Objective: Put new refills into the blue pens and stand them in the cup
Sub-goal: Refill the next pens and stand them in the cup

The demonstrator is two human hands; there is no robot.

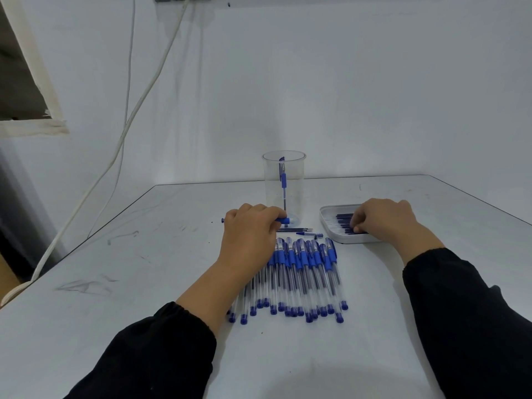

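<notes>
A pale table (144, 283) fills the lower frame; at centre, a row of blue pens (299, 277) lies side by side; above them stands a clear cup (296, 182) with one pen (283, 180) upright inside; at right, a white tray (326, 218) holds refills (344, 221); the left hand (250, 234) has fingers curled around a pen barrel (283, 220); the right hand (385, 220) rests in the tray, fingers (357, 228) bent onto the refills; a loose refill (293, 229) lies below the cup.
</notes>
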